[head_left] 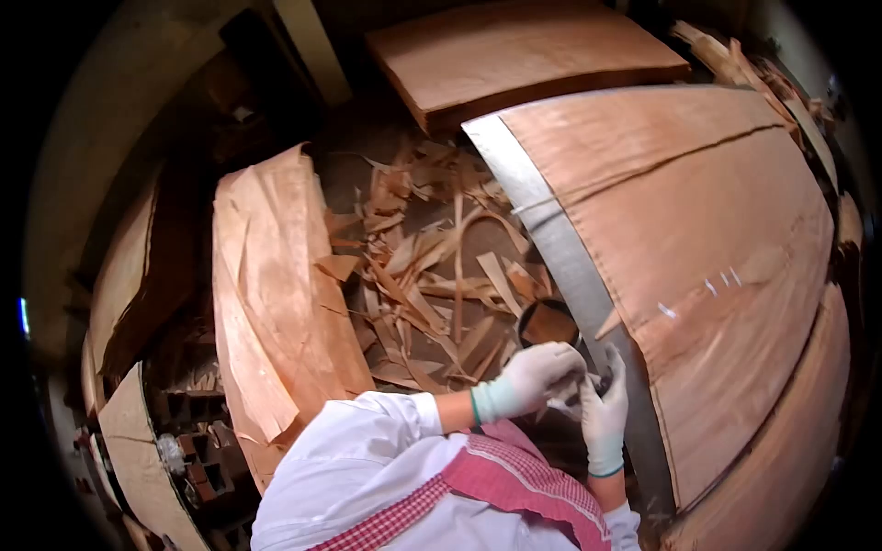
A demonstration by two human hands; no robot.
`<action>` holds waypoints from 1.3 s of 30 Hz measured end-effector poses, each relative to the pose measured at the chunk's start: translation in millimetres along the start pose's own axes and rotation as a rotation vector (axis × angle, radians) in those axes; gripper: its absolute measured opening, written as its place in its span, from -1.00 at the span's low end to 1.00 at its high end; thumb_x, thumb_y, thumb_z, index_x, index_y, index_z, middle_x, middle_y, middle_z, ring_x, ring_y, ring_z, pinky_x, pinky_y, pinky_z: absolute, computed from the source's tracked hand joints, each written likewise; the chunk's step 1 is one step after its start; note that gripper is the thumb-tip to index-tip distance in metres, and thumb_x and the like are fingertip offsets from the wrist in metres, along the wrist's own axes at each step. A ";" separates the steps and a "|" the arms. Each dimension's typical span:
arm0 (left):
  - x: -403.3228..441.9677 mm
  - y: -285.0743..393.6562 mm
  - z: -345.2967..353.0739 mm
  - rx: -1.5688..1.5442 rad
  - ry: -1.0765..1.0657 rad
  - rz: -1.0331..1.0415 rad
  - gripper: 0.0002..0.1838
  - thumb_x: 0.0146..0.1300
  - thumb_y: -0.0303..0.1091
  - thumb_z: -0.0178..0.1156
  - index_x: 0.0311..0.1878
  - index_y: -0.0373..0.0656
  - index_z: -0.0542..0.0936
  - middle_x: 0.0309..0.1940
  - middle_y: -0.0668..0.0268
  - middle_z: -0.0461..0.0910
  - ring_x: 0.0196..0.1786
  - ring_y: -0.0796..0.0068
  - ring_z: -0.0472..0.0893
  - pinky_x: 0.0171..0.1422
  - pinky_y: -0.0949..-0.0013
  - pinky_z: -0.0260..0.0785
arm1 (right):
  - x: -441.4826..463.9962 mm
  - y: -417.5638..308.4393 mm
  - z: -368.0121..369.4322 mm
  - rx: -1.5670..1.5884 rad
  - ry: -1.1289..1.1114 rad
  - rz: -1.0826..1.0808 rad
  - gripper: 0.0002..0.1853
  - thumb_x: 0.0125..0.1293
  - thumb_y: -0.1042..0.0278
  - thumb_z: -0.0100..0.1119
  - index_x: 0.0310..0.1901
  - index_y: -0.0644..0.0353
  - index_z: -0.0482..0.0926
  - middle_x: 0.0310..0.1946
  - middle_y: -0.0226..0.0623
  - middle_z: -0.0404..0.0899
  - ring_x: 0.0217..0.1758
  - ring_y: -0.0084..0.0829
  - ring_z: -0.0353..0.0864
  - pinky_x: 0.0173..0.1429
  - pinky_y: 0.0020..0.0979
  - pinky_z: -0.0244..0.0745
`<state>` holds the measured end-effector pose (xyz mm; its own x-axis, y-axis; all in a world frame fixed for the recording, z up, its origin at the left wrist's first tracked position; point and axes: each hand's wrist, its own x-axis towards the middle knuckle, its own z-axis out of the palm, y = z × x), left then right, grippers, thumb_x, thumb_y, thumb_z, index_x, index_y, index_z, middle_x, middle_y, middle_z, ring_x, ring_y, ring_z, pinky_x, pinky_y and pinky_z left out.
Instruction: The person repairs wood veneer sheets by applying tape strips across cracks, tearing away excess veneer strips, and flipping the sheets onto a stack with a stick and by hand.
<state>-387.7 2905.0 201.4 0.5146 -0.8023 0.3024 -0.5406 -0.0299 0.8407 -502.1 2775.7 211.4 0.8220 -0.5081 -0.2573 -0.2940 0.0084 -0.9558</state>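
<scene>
Both hands wear white gloves with green cuffs and are close together in front of my apron, beside the metal edge of the work table (570, 262). My left hand (537, 378) is closed, its fingers bent down toward a whitish strip (562, 400); what they pinch is hidden. My right hand (604, 415) is closed around a small dark object (599, 383), its forefinger pointing up. The object's kind is too small to make out. On the table lies a wood veneer sheet (707, 211) with several short white tape strips (711, 287) across a seam.
A thick veneer stack (524, 50) stands at the back. More veneer sheets (276, 275) lie at the left. Veneer scraps (432, 266) litter the floor, near a round dark container (548, 323). A cord (661, 165) crosses the sheet. Bricks (207, 464) sit at lower left.
</scene>
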 end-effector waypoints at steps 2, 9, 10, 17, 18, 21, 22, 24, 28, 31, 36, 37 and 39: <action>-3.2 -9.0 12.4 -0.064 0.026 -0.114 -0.84 0.29 -0.36 0.19 -0.12 -0.16 0.50 -0.26 0.16 0.59 -0.19 0.18 0.61 -0.08 0.25 0.45 | -7.3 -24.2 10.1 0.173 0.102 0.092 -0.53 0.35 0.48 0.13 0.26 0.37 0.32 -0.08 -0.15 0.57 -0.31 -0.61 0.58 -0.34 -0.54 0.56; -18.4 -120.9 70.1 -0.355 -0.002 -0.708 -0.87 0.35 -0.38 0.08 -0.17 -0.22 0.54 -0.33 0.10 0.61 -0.21 0.23 0.64 -0.08 0.24 0.47 | -53.0 124.8 -76.8 -0.123 0.013 0.455 -0.90 0.35 0.46 0.12 -0.30 0.31 0.52 -0.56 -0.22 0.59 -0.67 -0.56 0.47 -0.60 -0.49 0.37; -23.8 -142.8 82.3 -0.271 0.034 -0.664 -0.84 0.33 -0.34 0.11 -0.19 -0.24 0.56 -0.32 0.12 0.61 -0.21 0.23 0.62 -0.06 0.25 0.46 | -65.5 150.7 -94.3 -0.158 0.099 0.523 -0.88 0.36 0.45 0.11 -0.34 0.27 0.50 -0.57 -0.24 0.56 -0.67 -0.55 0.47 -0.59 -0.50 0.35; -13.9 -252.7 132.9 -0.277 0.030 -0.757 -0.79 0.14 -0.34 0.34 -0.24 -0.26 0.62 -0.37 0.14 0.65 -0.30 0.36 0.62 -0.16 0.33 0.46 | -92.1 198.6 -112.0 -0.554 0.417 0.534 -0.60 0.33 0.12 0.17 0.04 0.27 0.59 -0.07 -0.08 0.64 0.03 -0.16 0.61 0.16 -0.32 0.43; -9.6 -262.8 133.0 -0.190 0.050 -0.715 -0.79 0.14 -0.34 0.35 -0.22 -0.26 0.63 -0.34 0.14 0.67 -0.28 0.38 0.62 -0.13 0.33 0.47 | -78.9 205.8 -95.5 -0.545 0.422 0.448 -0.62 0.35 0.16 0.17 0.05 0.27 0.59 -0.07 -0.12 0.65 0.00 -0.22 0.62 0.13 -0.35 0.46; -0.7 -305.0 144.3 -0.080 0.041 -0.750 -0.79 0.16 -0.32 0.30 -0.21 -0.24 0.64 -0.26 0.06 0.67 -0.15 0.09 0.65 -0.03 0.19 0.46 | -14.3 213.3 -35.7 0.282 0.520 0.466 -0.69 0.40 0.29 0.13 0.06 0.29 0.57 -0.13 -0.28 0.64 -0.11 -0.44 0.62 -0.02 -0.46 0.55; 2.5 -304.9 143.7 0.010 -0.009 -0.730 -0.77 0.16 -0.28 0.29 -0.19 -0.22 0.64 -0.25 0.05 0.66 -0.12 0.05 0.63 -0.01 0.16 0.46 | 8.6 212.1 -17.1 0.357 0.525 0.427 -0.69 0.41 0.30 0.11 0.07 0.32 0.56 -0.15 -0.33 0.62 -0.16 -0.49 0.61 -0.06 -0.50 0.55; 6.8 -309.4 152.0 0.153 -0.039 -0.699 -0.73 0.15 -0.22 0.27 -0.15 -0.18 0.64 -0.23 0.03 0.64 -0.08 -0.01 0.60 0.03 0.12 0.45 | 54.7 220.9 13.5 0.461 0.567 0.354 -0.70 0.43 0.27 0.10 0.02 0.32 0.56 -0.20 -0.37 0.62 -0.26 -0.59 0.58 -0.15 -0.54 0.52; 27.9 -274.0 166.3 0.477 -0.221 -0.837 -0.70 0.19 -0.24 0.20 -0.06 -0.16 0.62 -0.09 0.02 0.63 -0.02 0.02 0.62 0.09 0.12 0.47 | 104.2 236.7 39.7 0.243 0.527 0.382 -0.63 0.40 0.13 0.10 -0.01 0.31 0.57 -0.17 -0.29 0.65 -0.20 -0.41 0.58 -0.05 -0.34 0.49; 7.5 -299.6 171.1 0.670 -0.305 -0.663 -0.80 0.23 -0.34 0.12 -0.19 -0.25 0.62 -0.20 0.01 0.65 -0.12 0.08 0.65 0.00 0.12 0.49 | 102.5 249.4 47.5 0.203 0.596 0.263 -0.59 0.42 0.10 0.03 0.04 0.31 0.55 0.02 -0.05 0.59 0.02 -0.17 0.53 0.18 -0.20 0.38; -51.3 -409.9 -48.6 0.055 0.371 -0.732 -0.73 0.30 -0.49 0.10 0.03 -0.30 0.62 -0.13 0.13 0.67 -0.27 0.33 0.61 -0.13 0.34 0.49 | 124.3 282.8 76.5 -0.360 0.555 0.151 -0.62 0.39 0.08 0.06 0.12 0.06 0.56 0.08 -0.04 0.56 0.11 -0.05 0.54 0.17 -0.20 0.43; -54.0 -381.5 -78.5 0.006 0.448 -0.848 -0.77 0.31 -0.43 0.14 -0.03 -0.33 0.60 -0.19 0.17 0.65 -0.26 0.38 0.57 -0.14 0.35 0.46 | 117.5 248.8 58.6 -0.148 0.245 0.224 -0.64 0.40 0.12 0.05 0.12 0.06 0.55 0.16 -0.03 0.49 0.14 -0.05 0.51 0.17 -0.22 0.44; -70.8 -349.7 -128.9 0.075 0.392 -0.833 -0.74 0.31 -0.30 0.23 -0.14 -0.34 0.56 -0.27 0.28 0.57 -0.26 0.48 0.51 -0.12 0.38 0.43 | 109.0 237.5 59.1 -0.430 0.034 0.085 -0.74 0.31 0.22 0.13 -0.11 0.24 0.55 0.14 0.04 0.40 0.04 -0.02 0.53 0.09 -0.16 0.49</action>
<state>-149.3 3049.1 -56.1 0.9380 -0.2455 -0.2446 0.0702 -0.5565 0.8279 -453.5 2773.2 -52.0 0.7715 -0.5494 -0.3209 -0.5422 -0.3040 -0.7833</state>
